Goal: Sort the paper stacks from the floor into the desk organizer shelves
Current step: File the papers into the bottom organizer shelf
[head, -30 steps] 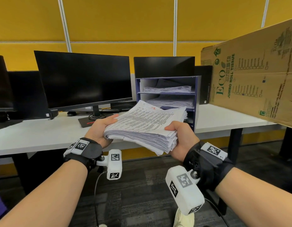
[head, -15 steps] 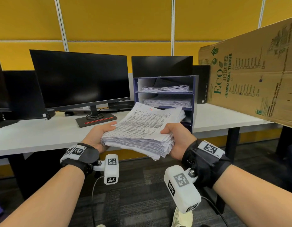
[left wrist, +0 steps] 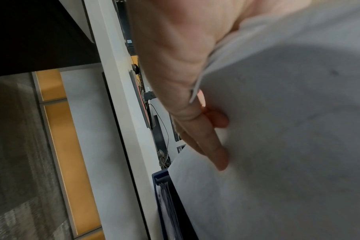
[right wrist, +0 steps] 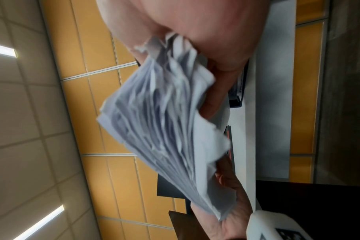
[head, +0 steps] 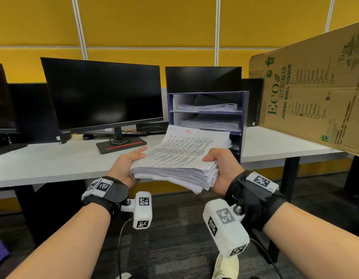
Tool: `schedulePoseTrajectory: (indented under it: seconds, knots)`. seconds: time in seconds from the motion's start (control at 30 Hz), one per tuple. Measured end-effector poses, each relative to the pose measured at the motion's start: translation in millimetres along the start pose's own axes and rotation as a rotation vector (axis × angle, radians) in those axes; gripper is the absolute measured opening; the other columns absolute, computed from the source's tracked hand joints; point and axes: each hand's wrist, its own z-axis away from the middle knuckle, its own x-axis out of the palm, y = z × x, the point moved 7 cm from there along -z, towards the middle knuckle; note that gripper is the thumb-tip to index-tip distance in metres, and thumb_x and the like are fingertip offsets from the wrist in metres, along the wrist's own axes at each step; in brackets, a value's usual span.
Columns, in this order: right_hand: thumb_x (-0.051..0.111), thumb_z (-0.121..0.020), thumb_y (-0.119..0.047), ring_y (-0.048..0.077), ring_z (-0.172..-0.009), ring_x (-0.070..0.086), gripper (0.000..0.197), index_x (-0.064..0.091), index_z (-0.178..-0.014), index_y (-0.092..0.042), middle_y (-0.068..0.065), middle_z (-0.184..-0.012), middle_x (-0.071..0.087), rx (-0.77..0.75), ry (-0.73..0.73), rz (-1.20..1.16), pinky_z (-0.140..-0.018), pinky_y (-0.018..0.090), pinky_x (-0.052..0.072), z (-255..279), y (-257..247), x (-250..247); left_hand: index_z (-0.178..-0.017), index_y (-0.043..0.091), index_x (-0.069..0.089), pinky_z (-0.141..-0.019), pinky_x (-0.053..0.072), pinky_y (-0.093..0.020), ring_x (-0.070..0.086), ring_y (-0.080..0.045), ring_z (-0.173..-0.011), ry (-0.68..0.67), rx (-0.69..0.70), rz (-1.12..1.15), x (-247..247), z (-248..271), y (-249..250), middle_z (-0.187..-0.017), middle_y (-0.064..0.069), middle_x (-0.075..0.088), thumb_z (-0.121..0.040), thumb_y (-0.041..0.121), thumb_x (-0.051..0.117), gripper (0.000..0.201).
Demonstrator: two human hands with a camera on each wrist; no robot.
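The white desk point(head: 54, 160) carries the blue desk organizer point(head: 244, 117), taken here as the landmark; a black monitor point(head: 102, 95) stands left of the organizer and a brown cardboard box point(head: 315, 101) stands right of it. Compared with 1 second ago, the organizer fills more of the head view and sits nearer the carried paper stack point(head: 180, 158), so the approach appears nearly finished. The stack hangs in the air just in front of the organizer's lower part, its far edge overlapping the lowest opening in the head view and its near edge lower than the far one. 2 upper shelves already hold paper, so my guess is that the lowest shelf is meant for this load, though its contents are hidden.

The left hand point(head: 126, 168) holds the stack's left edge, thumb on top and fingers point(left wrist: 218, 152) underneath. The right hand point(head: 225, 170) grips the right edge the same way, thumb over the top sheet. The sheets fan unevenly at the right edge, so a loose page could slip during insertion.
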Motion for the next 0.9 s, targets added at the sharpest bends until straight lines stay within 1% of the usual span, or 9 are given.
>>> schedulePoseTrajectory:
  seconds: [0.13, 0.23, 0.33, 0.4, 0.5, 0.57, 0.67, 0.83, 0.9]
  knots:
    - [0.06, -0.037, -0.001, 0.049, -0.125, 0.044, 0.109, 0.035, -0.143, 0.0, 0.023, -0.143, 0.04, 0.059, -0.018, 0.057, -0.105, 0.055, 0.036, 0.3, 7.5, -10.7, -0.128, 0.009, 0.049, -0.07, 0.058, -0.042, 0.063, -0.038, -0.1, -0.023, -0.041, -0.098, -0.7, 0.5, -6.7, -0.118, -0.023, 0.061, -0.094, -0.003, 0.042, 0.037]
    - [0.062, -0.028, 0.002, 0.052, -0.124, 0.043, 0.123, 0.027, -0.146, -0.005, 0.024, -0.144, 0.035, 0.094, -0.019, 0.035, -0.102, 0.064, 0.034, -6.4, 14.6, -18.8, -0.123, 0.009, 0.055, -0.074, 0.058, -0.042, 0.059, -0.043, -0.112, -0.039, -0.07, -0.188, -3.6, -1.4, -10.1, -0.124, -0.026, 0.06, -0.094, -0.002, 0.043, 0.033]
    - [0.064, -0.017, 0.004, 0.053, -0.122, 0.043, 0.136, 0.027, -0.147, -0.007, 0.022, -0.146, 0.026, 0.111, 0.03, 0.013, -0.096, 0.072, 0.031, -15.8, 20.9, -33.2, -0.119, 0.009, 0.059, -0.067, 0.062, -0.038, 0.067, -0.038, -0.096, -0.049, -0.07, -0.277, -4.3, -4.6, -10.7, -0.118, -0.026, 0.064, -0.095, -0.003, 0.044, 0.031]
    - [0.063, -0.025, 0.002, 0.052, -0.121, 0.045, 0.123, 0.034, -0.145, -0.002, 0.024, -0.143, 0.035, 0.115, 0.044, 0.053, -0.099, 0.071, 0.03, -16.1, 22.5, -38.1, -0.118, 0.008, 0.06, -0.062, 0.061, -0.036, 0.071, -0.034, -0.084, -0.043, -0.066, -0.3, -5.8, -7.0, -12.7, -0.112, -0.025, 0.067, -0.095, -0.004, 0.043, 0.031]
    - [0.07, -0.036, -0.01, 0.047, -0.123, 0.049, 0.105, 0.048, -0.138, -0.017, 0.021, -0.134, 0.053, 0.123, 0.087, 0.098, -0.107, 0.064, 0.026, -16.1, 19.2, -43.7, -0.114, 0.006, 0.061, -0.062, 0.062, -0.037, 0.072, -0.033, -0.08, -0.028, -0.086, -0.228, -8.4, -12.1, -18.8, -0.109, -0.024, 0.068, -0.094, -0.005, 0.043, 0.03]
    - [0.077, -0.055, -0.03, 0.043, -0.113, 0.059, 0.076, 0.057, -0.127, -0.015, 0.019, -0.124, 0.062, 0.109, 0.085, 0.081, -0.106, 0.056, 0.035, -14.8, 12.1, -43.6, -0.114, 0.006, 0.061, -0.063, 0.061, -0.038, 0.071, -0.034, -0.082, -0.023, -0.101, -0.216, -9.8, -13.6, -22.1, -0.111, -0.024, 0.067, -0.093, -0.005, 0.043, 0.03]
    - [0.062, -0.082, -0.049, 0.038, -0.112, 0.061, 0.055, 0.06, -0.123, -0.013, 0.018, -0.12, 0.065, 0.093, 0.108, 0.045, -0.106, 0.051, 0.038, -20.7, -1.8, -52.4, -0.116, 0.007, 0.06, -0.066, 0.06, -0.04, 0.065, -0.039, -0.094, -0.025, -0.112, -0.232, -11.2, -13.3, -24.7, -0.114, -0.025, 0.065, -0.094, -0.005, 0.042, 0.031]
    - [0.053, -0.094, -0.035, 0.032, -0.091, 0.066, 0.035, 0.063, -0.107, -0.004, 0.017, -0.088, 0.073, 0.058, 0.154, 0.07, -0.077, 0.045, 0.049, -37.8, -23.9, -57.5, -0.12, 0.008, 0.059, -0.074, 0.058, -0.043, 0.06, -0.043, -0.109, -0.016, -0.101, -0.208, -17.9, -12.5, -26.6, -0.118, -0.026, 0.065, -0.094, -0.004, 0.042, 0.033]
    - [0.048, -0.097, -0.033, 0.032, -0.091, 0.064, 0.033, 0.064, -0.1, -0.004, 0.018, -0.086, 0.073, 0.034, 0.18, 0.106, -0.074, 0.045, 0.047, -39.0, -34.6, -54.9, -0.119, 0.009, 0.06, -0.076, 0.058, -0.043, 0.064, -0.04, -0.103, -0.013, -0.087, -0.196, -22.0, -13.6, -26.0, -0.116, -0.025, 0.066, -0.093, -0.004, 0.043, 0.034]
